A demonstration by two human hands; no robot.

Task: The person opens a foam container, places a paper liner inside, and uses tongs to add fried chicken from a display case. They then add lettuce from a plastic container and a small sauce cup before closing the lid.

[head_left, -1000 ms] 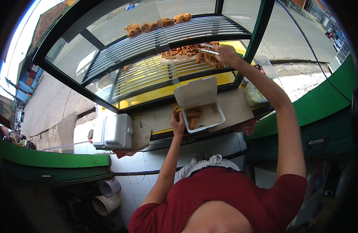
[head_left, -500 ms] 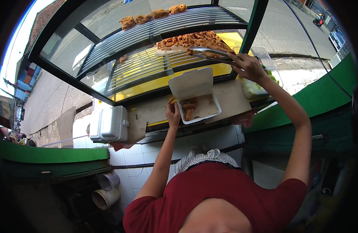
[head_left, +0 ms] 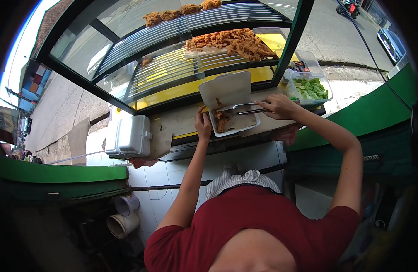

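Note:
An open white foam box (head_left: 225, 90) sits on the counter, lined with brown paper, with pieces of fried food (head_left: 222, 123) at its left side. My left hand (head_left: 203, 124) rests against the box's left edge, its fingers around the rim. In my right hand (head_left: 281, 108) is a pair of metal tongs (head_left: 247, 109), reaching into the box from the right. The tips of the tongs are at a fried piece near the hinge; how firmly they grip it is hard to tell.
Behind the box stands a glass display case (head_left: 172, 97) with fried food on its racks. Closed foam boxes (head_left: 128, 136) are stacked at the left. To the right is a plastic tub (head_left: 311, 100) of cut green leaves. A brown sheet (head_left: 263, 113) lies on the counter.
My right hand has brought the tongs down from the case's lower rack into the foam box. More fried food shows in the box. My left hand stays at its edge.

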